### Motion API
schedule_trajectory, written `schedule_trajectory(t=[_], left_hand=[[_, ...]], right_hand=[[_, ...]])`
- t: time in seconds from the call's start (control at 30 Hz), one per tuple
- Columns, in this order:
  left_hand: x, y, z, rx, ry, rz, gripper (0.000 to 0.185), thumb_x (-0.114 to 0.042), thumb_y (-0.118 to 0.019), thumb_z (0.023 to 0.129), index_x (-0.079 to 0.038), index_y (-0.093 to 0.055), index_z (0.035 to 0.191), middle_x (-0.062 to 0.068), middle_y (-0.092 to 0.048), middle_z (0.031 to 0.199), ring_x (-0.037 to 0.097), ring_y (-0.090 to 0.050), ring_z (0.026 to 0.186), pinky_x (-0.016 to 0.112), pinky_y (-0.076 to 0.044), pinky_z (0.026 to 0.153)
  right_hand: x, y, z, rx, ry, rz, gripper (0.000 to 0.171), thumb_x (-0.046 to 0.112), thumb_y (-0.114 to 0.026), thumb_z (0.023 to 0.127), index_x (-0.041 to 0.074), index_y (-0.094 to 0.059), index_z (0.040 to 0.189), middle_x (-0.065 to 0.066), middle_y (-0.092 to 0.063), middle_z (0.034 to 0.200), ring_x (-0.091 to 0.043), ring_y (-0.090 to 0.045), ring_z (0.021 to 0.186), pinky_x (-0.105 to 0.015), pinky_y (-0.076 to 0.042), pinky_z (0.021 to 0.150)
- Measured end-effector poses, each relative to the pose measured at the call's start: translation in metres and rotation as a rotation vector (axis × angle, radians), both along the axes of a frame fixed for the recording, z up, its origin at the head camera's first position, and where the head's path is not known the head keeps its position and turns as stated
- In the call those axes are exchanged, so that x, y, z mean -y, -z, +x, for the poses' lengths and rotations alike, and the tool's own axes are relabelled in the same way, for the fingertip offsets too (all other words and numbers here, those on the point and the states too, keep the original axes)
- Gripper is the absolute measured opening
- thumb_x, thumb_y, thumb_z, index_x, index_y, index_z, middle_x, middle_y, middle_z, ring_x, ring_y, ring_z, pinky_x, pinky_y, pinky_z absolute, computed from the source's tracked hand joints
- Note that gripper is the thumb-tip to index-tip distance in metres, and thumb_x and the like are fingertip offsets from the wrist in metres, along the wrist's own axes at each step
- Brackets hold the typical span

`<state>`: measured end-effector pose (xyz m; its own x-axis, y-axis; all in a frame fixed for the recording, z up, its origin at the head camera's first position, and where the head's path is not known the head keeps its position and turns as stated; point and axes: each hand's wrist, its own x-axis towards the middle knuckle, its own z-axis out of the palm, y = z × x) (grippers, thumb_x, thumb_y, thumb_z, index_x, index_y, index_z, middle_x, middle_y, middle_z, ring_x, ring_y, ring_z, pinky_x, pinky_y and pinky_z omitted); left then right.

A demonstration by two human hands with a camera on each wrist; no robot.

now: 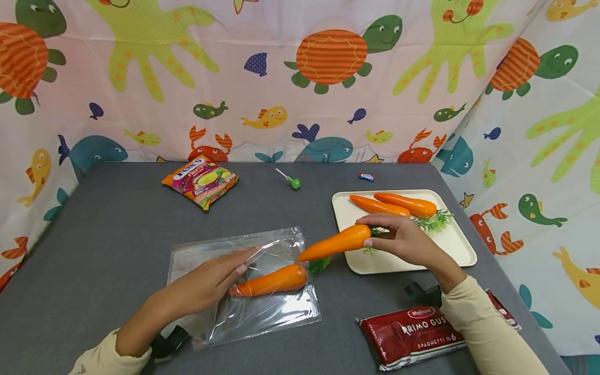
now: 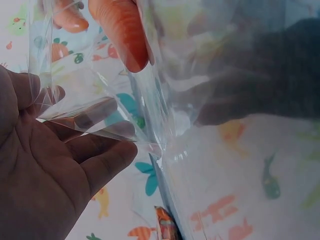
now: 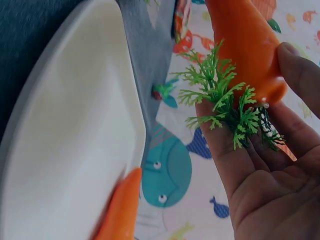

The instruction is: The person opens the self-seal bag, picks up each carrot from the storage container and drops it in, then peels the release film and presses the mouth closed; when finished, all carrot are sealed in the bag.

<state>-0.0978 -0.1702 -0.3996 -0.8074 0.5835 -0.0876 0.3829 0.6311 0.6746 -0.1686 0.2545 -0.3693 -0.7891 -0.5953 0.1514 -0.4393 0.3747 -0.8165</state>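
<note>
Two hands worked over the grey table [image 1: 117,208]. At left, the left hand [image 1: 211,281] pinched the mouth of a clear plastic bag [image 1: 244,312], which held one carrot [image 1: 272,281]. Further right, the right hand [image 1: 403,239] gripped a second carrot [image 1: 335,243] by its leafy end, tip just beside the bag's opening, over the cream tray [image 1: 450,245] bearing two more carrots [image 1: 398,204].
</note>
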Motion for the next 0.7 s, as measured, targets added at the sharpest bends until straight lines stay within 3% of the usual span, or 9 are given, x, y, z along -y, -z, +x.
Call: schedule_trajectory(t=[0.3,0.7], left_hand=[[0.000,0.000,0.001,-0.010,0.015,0.008,0.048,-0.031,-0.037,0.108,-0.030,-0.026,0.155,0.001,-0.034,0.154,0.025,-0.034,0.139,0.051,-0.032,0.110],[0.000,-0.001,0.002,-0.016,0.028,0.018,0.050,-0.037,-0.034,0.107,-0.022,-0.030,0.154,0.004,-0.037,0.152,0.027,-0.037,0.138,0.051,-0.033,0.109]], right_hand=[[0.020,0.002,-0.004,-0.044,-0.007,0.035,0.039,0.009,-0.075,0.087,0.009,-0.065,0.125,-0.002,-0.065,0.120,-0.017,-0.061,0.102,-0.030,-0.056,0.082],[0.037,0.008,-0.002,-0.107,-0.094,0.135,0.045,0.014,-0.075,0.087,0.006,-0.061,0.129,-0.006,-0.061,0.126,-0.021,-0.057,0.111,-0.041,-0.053,0.090]])
